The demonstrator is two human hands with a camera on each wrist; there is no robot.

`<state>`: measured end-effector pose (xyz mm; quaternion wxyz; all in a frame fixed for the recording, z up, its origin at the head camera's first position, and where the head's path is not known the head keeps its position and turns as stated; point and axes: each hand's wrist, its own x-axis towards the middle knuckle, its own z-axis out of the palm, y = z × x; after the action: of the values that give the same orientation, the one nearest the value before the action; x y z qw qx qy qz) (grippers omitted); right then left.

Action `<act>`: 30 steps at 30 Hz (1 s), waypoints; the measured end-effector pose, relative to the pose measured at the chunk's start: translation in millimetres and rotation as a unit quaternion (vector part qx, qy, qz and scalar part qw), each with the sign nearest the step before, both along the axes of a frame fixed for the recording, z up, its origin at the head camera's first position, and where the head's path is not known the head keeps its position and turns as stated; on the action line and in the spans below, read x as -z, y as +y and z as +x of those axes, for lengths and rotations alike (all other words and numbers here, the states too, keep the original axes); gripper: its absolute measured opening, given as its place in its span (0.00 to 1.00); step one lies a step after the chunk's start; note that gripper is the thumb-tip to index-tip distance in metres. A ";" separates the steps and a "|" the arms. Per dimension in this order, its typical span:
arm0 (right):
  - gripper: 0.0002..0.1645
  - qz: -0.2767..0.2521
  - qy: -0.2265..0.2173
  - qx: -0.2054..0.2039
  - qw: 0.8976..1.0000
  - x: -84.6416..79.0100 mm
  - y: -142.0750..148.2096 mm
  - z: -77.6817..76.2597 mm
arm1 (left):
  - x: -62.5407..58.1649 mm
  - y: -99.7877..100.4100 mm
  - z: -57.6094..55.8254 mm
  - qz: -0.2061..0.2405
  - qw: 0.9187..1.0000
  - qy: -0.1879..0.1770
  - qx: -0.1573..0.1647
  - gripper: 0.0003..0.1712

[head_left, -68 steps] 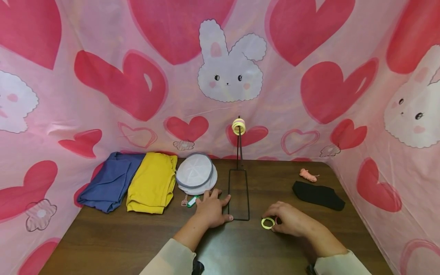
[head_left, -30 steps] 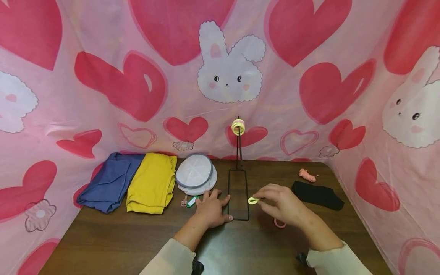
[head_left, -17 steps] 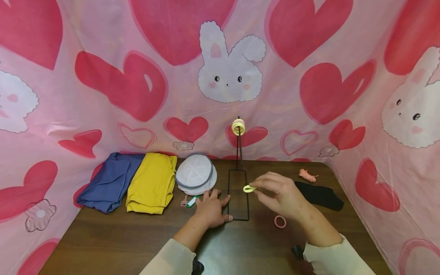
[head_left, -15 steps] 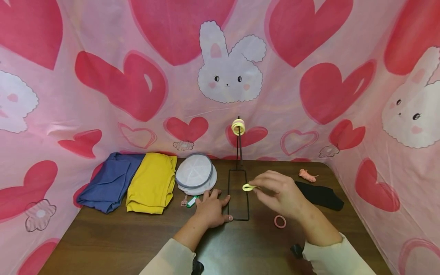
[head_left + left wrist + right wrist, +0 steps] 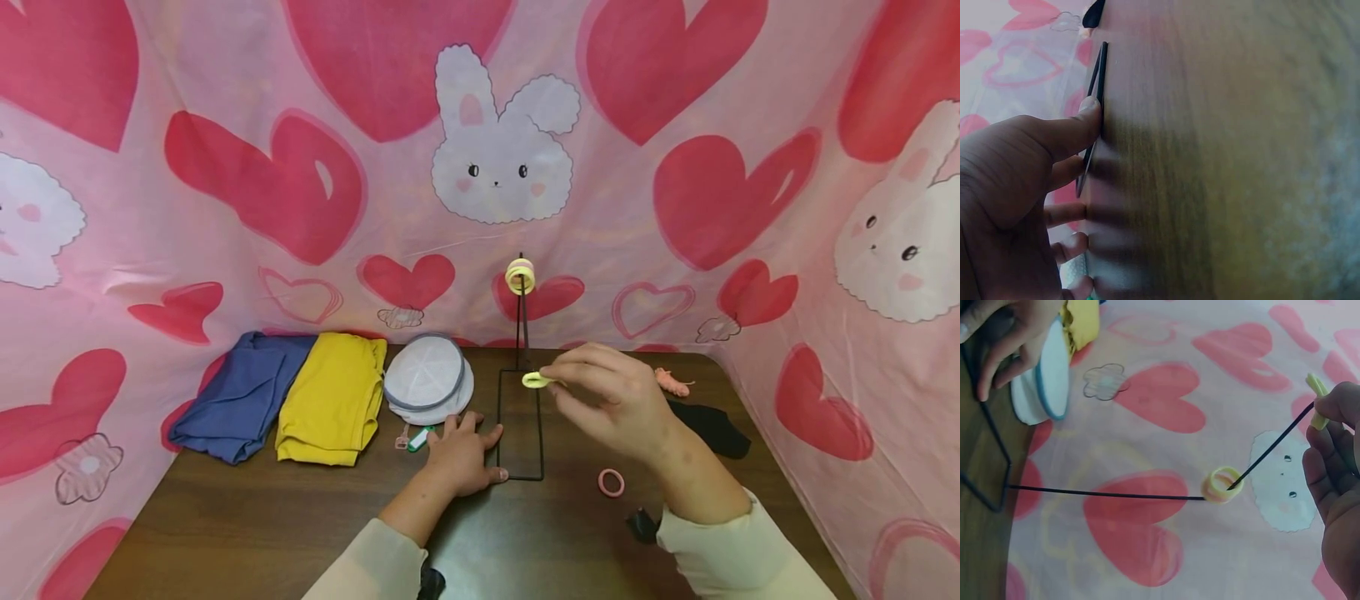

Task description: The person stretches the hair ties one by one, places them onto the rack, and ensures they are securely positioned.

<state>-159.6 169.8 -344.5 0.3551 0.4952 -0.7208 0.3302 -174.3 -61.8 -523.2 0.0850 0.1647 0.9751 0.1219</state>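
My right hand (image 5: 618,404) pinches a yellow hair tie (image 5: 535,380) between thumb and fingertips, raised above the table. In the right wrist view, this hair tie (image 5: 1317,400) overlaps the free end of the black wire stand (image 5: 1279,440); I cannot tell whether the wire passes through it. Several yellow and pink hair ties (image 5: 521,277) hang bunched at the bend of the stand's arm. My left hand (image 5: 461,458), fingers spread, rests on the table with its thumb on the stand's rectangular base (image 5: 542,442). A pink hair tie (image 5: 611,482) lies flat near my right wrist.
Folded blue cloth (image 5: 240,396), folded yellow cloth (image 5: 332,400) and a white hat (image 5: 426,375) line the back left. A green-edged tag (image 5: 420,439) lies before the hat. Black cloth (image 5: 712,429) and a coral yarn bundle (image 5: 672,382) lie right. Pink printed fabric (image 5: 420,308) surrounds the table.
My right hand has picked up the yellow hair tie from the table and moved it up and left toward the stand. The pink hair tie stays behind, now uncovered. My left hand stays put.
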 end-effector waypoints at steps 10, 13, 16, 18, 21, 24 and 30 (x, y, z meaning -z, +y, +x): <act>0.14 -0.014 0.017 -0.002 1.000 -12.6 -5.5 -2.6 | -5.8 -0.2 2.0 -0.002 1.000 -0.004 -0.001 0.44; 0.14 -0.019 0.021 0.007 1.000 -13.7 -6.6 -4.3 | -5.4 -0.4 2.4 -0.002 1.000 -0.005 0.000 0.44; 0.14 -0.022 0.021 0.015 0.999 -13.9 -7.6 -6.5 | -5.2 -0.6 2.5 -0.001 1.000 -0.007 -0.001 0.44; 0.13 -0.025 0.018 0.017 0.999 -13.4 -8.0 -8.1 | -5.1 -0.7 2.3 -0.001 1.000 -0.008 -0.001 0.44; 0.13 -0.028 0.014 0.014 0.999 -12.8 -8.5 -9.9 | -5.2 -0.7 1.8 -0.001 1.000 -0.008 0.000 0.44; 0.15 -0.026 0.011 0.013 1.000 -12.7 -9.1 -11.2 | -5.8 -0.9 1.6 -0.002 1.000 -0.008 0.002 0.44; 0.16 -0.017 0.000 0.042 0.999 -9.9 -9.8 -20.1 | -7.1 -1.0 2.2 -0.004 1.000 -0.008 0.003 0.44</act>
<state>-179.6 160.0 -334.6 0.3772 0.4583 -0.7353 0.3271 -172.1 -62.8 -516.1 0.0936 0.1667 0.9743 0.1194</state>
